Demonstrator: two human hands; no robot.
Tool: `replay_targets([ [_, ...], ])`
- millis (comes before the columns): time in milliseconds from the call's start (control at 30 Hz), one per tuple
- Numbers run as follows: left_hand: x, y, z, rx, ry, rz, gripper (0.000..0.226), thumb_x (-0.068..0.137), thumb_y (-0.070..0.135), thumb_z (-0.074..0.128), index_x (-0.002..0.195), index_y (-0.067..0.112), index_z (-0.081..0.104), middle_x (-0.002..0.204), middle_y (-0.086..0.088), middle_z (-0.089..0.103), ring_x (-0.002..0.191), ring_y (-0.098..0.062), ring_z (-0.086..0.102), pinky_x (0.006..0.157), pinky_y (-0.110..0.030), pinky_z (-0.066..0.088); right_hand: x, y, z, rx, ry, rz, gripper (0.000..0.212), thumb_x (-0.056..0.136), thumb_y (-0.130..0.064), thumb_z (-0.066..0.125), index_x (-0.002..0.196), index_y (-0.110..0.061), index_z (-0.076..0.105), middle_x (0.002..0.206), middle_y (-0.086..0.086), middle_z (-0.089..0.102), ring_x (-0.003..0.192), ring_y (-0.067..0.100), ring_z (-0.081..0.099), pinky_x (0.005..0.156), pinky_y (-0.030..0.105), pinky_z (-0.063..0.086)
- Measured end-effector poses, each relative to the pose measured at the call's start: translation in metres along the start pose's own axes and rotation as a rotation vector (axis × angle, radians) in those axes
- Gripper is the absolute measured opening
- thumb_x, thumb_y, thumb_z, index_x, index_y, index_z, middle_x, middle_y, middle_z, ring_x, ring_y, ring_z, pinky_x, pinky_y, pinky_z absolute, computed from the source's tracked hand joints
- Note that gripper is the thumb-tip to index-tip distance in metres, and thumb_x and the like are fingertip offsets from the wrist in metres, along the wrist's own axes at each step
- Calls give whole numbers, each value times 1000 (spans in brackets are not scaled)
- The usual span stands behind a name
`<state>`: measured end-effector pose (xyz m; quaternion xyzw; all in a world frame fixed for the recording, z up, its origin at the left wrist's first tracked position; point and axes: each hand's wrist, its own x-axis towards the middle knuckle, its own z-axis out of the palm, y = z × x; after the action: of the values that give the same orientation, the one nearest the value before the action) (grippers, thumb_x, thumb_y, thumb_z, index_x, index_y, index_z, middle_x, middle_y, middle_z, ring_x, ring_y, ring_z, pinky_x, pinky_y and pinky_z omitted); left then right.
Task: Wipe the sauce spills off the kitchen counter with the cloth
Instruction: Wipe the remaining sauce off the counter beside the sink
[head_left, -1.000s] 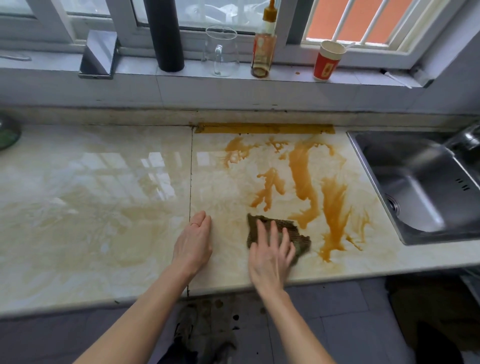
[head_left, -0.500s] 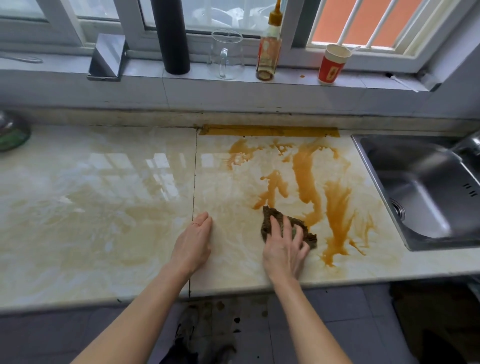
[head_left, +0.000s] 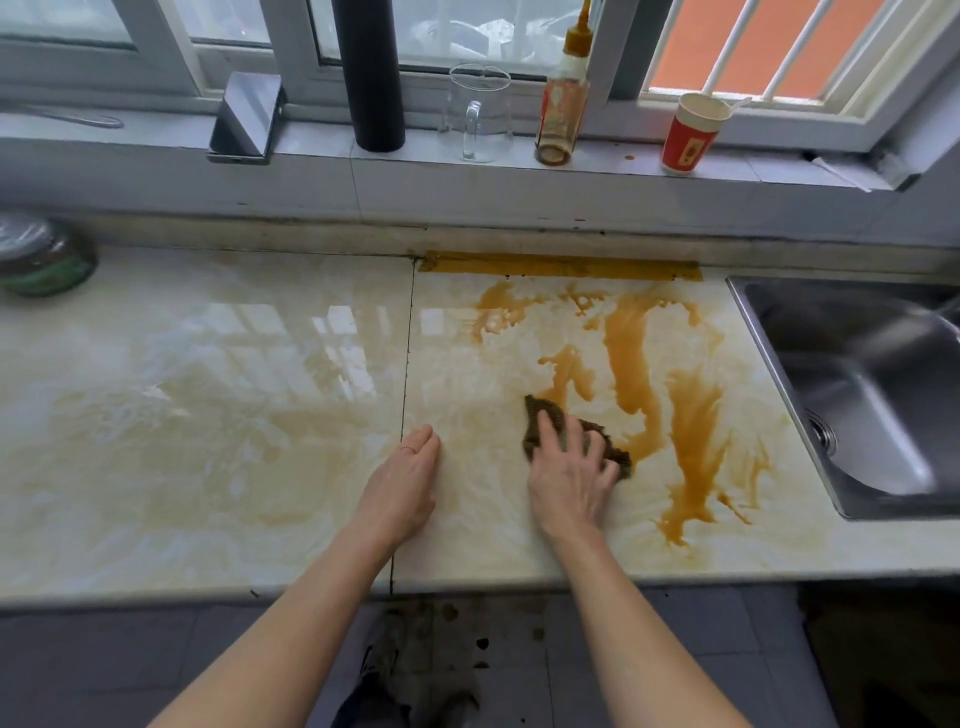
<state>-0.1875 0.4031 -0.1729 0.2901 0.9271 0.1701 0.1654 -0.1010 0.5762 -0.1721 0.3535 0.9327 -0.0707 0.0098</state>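
Orange-brown sauce spills (head_left: 628, 358) streak the right half of the pale marble counter (head_left: 208, 415), from the back wall toward the front edge. A dark brownish cloth (head_left: 543, 415) lies on the counter at the lower left end of the streaks. My right hand (head_left: 571, 478) presses flat on the cloth with spread, straight fingers and covers most of it. My left hand (head_left: 402, 480) rests flat on the counter to the left of the cloth, beside the tile seam, holding nothing.
A steel sink (head_left: 862, 395) is set in the counter at the right. On the window sill stand a black cylinder (head_left: 369, 78), a glass jug (head_left: 478, 114), a sauce bottle (head_left: 563, 98), a red paper cup (head_left: 691, 132) and a phone (head_left: 244, 119). A green bowl (head_left: 41, 257) sits far left.
My right hand has pushed the cloth away from the front edge and to the right, into the lower ends of the sauce streaks. My left hand has stayed in place.
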Motion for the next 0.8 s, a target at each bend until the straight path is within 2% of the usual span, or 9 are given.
replay_targets([
  [133,-1,1,0,-10,15,1,68,88,-1,40,151,13,17,160,1,11,146,-14,13,116,-26,18,-2,12,-6,-6,-54,96,57,98,-35,38,150,-34,15,157,1,17,136,28,20,100,45,26],
  [233,-1,1,-1,-4,14,1,66,89,-1,39,150,13,18,160,0,12,146,-14,13,115,-26,19,-4,-6,-13,168,-146,136,60,97,-34,36,150,-32,10,160,2,6,142,32,10,108,50,18],
  [300,0,1,-1,-3,11,0,66,89,0,40,150,13,19,160,0,13,146,-14,14,115,-26,19,-6,-16,-17,275,-210,88,61,94,-34,38,149,-33,14,161,3,3,143,34,8,110,54,15],
  [367,0,1,-2,-2,8,-2,66,88,1,40,150,13,19,159,0,13,146,-14,15,115,-26,21,-10,-23,-16,227,-247,-18,60,92,-36,41,149,-31,19,161,2,0,143,35,8,111,55,17],
  [467,-1,3,-2,-8,20,4,67,88,2,41,150,12,19,159,-1,14,146,-15,15,115,-27,22,-13,-35,-6,69,-184,-184,59,95,-42,41,149,-28,21,161,0,1,141,34,12,107,51,22],
  [600,-1,3,-2,0,5,7,69,86,3,43,150,13,19,159,-1,13,146,-15,15,115,-27,23,-1,-55,7,60,-169,-249,57,97,-44,37,150,-29,19,162,-1,-1,141,32,10,105,48,21],
  [700,1,2,-6,0,-18,6,68,87,3,41,150,14,21,159,0,14,146,-14,16,114,-26,23,16,-59,9,93,-153,-204,55,98,-42,37,149,-32,20,161,-1,1,143,29,9,107,47,19],
  [800,4,0,-14,2,-28,6,63,86,1,41,147,14,29,157,1,21,144,-16,24,112,-27,28,31,-49,5,130,-107,-50,55,98,-44,35,150,-34,19,161,-1,1,142,26,10,106,46,20],
])
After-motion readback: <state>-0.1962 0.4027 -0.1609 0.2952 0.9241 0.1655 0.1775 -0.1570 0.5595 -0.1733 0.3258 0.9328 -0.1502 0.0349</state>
